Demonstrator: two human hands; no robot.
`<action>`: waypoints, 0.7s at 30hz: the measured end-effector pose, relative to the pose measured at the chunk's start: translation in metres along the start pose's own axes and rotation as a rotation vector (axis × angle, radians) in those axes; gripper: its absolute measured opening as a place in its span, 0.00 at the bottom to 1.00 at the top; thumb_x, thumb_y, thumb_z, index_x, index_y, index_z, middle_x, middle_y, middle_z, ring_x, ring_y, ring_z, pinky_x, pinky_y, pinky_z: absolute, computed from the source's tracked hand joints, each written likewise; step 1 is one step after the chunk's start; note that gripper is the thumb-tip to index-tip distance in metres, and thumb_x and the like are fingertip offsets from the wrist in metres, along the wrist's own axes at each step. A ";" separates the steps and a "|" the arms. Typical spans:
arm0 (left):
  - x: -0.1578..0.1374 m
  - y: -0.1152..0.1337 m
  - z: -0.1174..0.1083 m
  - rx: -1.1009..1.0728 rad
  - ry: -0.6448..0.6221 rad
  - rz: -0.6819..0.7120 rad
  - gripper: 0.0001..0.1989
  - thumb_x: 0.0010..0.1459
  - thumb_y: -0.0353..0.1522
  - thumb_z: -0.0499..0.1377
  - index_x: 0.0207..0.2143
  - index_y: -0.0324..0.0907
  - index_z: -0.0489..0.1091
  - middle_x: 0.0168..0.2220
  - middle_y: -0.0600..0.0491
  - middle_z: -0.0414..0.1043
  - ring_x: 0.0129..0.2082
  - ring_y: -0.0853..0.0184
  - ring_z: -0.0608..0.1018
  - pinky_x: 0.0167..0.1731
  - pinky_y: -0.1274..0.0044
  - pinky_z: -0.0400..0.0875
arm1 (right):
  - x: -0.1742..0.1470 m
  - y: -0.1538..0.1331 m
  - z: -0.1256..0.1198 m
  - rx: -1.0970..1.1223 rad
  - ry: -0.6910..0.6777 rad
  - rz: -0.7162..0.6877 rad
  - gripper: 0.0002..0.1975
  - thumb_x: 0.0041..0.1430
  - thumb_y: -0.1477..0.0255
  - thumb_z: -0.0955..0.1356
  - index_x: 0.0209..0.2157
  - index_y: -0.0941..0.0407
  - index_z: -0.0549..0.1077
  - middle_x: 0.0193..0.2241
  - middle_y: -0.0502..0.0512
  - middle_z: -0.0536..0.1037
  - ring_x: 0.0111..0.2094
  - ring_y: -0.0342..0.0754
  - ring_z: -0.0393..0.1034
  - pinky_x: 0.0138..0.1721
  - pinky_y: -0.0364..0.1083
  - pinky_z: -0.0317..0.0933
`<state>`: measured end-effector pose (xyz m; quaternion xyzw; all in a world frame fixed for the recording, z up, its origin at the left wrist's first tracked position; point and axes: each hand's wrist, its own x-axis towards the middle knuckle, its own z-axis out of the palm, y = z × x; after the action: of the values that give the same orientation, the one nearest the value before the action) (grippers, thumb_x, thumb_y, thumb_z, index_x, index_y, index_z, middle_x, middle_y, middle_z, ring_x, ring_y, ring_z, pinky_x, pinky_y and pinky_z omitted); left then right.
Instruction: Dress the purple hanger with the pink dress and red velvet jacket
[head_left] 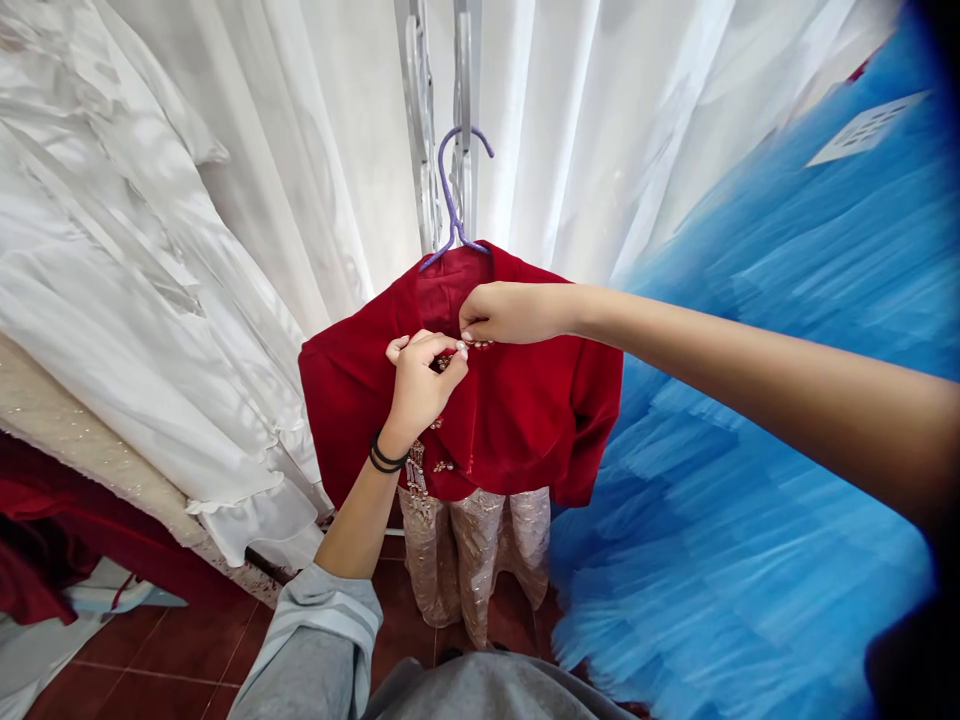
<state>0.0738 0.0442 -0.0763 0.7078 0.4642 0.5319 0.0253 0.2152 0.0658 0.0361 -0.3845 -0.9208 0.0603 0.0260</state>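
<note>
A red jacket [525, 410] hangs from a purple hanger [448, 185], with a shiny pale pink skirt [476, 530] below it. At the jacket's upper front, my left hand [421, 380] pinches a small pearly beaded fastener [460, 348] between thumb and finger. My right hand [514, 312] comes across from the right, its fingers closed on the beaded fastener's other side, close to my left fingertips. What exactly lies under the right fingertips is partly hidden. Lower on the front are more jewelled fasteners [443, 467] and a beaded tassel [417, 470].
The hanger hooks on a white metal rack [463, 80] before white curtains [555, 120]. White garments [135, 250] hang on the left. A large blue tulle dress [750, 500] with a white tag [866, 128] fills the right. Reddish floor tiles [187, 640] lie below.
</note>
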 end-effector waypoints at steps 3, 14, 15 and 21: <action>-0.002 -0.005 -0.003 0.021 -0.042 0.015 0.08 0.60 0.34 0.56 0.32 0.46 0.75 0.35 0.55 0.79 0.38 0.64 0.75 0.56 0.64 0.53 | -0.005 0.001 0.002 0.015 0.099 0.009 0.12 0.58 0.82 0.63 0.23 0.59 0.73 0.26 0.53 0.77 0.27 0.42 0.65 0.32 0.45 0.56; -0.004 -0.002 -0.008 0.183 -0.024 0.049 0.14 0.68 0.33 0.43 0.36 0.43 0.67 0.37 0.52 0.75 0.40 0.64 0.74 0.52 0.66 0.54 | -0.020 0.006 0.056 0.165 0.715 -0.173 0.09 0.63 0.76 0.61 0.31 0.58 0.71 0.29 0.55 0.76 0.36 0.47 0.66 0.42 0.47 0.59; -0.002 -0.002 -0.012 0.159 -0.063 0.036 0.13 0.68 0.32 0.43 0.37 0.44 0.66 0.38 0.52 0.75 0.40 0.64 0.74 0.51 0.66 0.55 | -0.021 0.007 0.062 0.189 0.775 -0.185 0.09 0.63 0.75 0.61 0.31 0.58 0.71 0.30 0.55 0.76 0.36 0.47 0.66 0.43 0.47 0.60; 0.012 -0.003 -0.035 -0.218 -0.169 -0.020 0.07 0.62 0.34 0.54 0.39 0.43 0.69 0.40 0.51 0.76 0.39 0.66 0.76 0.43 0.73 0.68 | -0.018 0.012 0.080 0.464 0.996 -0.234 0.10 0.63 0.73 0.63 0.45 0.56 0.70 0.36 0.54 0.76 0.38 0.46 0.70 0.43 0.48 0.65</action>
<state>0.0447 0.0378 -0.0538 0.7387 0.4067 0.5172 0.1464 0.2292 0.0541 -0.0453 -0.2461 -0.7964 0.0690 0.5481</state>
